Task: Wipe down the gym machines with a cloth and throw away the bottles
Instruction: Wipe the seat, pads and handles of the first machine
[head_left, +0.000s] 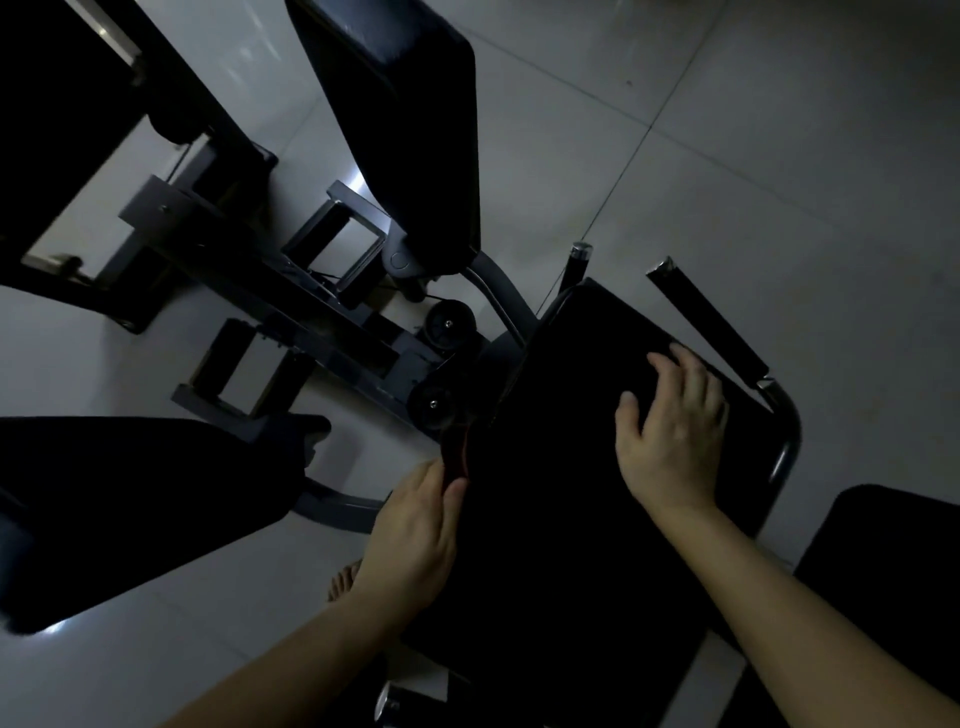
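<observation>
Black bench pad (545, 519): right hand (670, 431) flat, fingers spread; left hand (410, 535) pinches dark cloth (457, 460) at left edge; pulleys (449, 322) just beyond.

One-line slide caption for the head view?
Dim gym: right hand spread on a black seat pad, left hand pinching what looks like a dark cloth at the pad's edge.

Matt black padded seat (561, 467), glossy pale floor tiles (753, 130), chrome-capped handle (706, 317) and smooth dark-painted metal frame (322, 322).
</observation>
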